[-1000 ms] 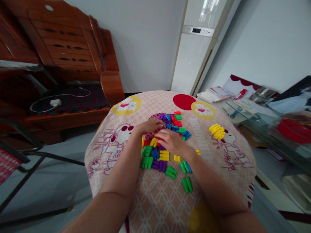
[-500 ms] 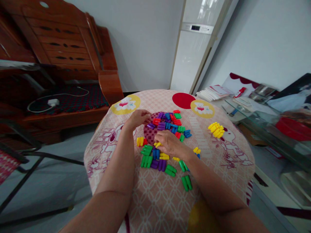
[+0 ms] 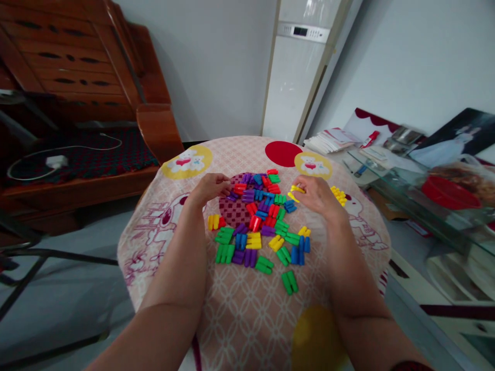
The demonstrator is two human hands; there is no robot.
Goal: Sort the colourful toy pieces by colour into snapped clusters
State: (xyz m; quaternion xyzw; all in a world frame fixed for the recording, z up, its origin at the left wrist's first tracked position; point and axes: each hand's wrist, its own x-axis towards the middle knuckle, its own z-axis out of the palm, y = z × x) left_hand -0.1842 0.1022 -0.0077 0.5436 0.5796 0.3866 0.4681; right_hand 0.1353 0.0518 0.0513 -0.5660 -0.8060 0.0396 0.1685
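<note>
We have the right hand point(image 3: 315, 195) clamped on a yellow piece point(image 3: 296, 190), between the multicoloured blocks point(image 3: 255, 223) and the yellow stack point(image 3: 339, 196) on the worktop point(image 3: 247, 314). Left hand point(image 3: 211, 187) is at a purple block point(image 3: 232, 197); we can't tell whether it grips.

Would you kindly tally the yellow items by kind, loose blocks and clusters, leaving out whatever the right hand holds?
Loose yellow blocks: 4
Yellow cluster: 1, partly hidden by the right hand; its pieces are too small to count
Total: 5
</note>
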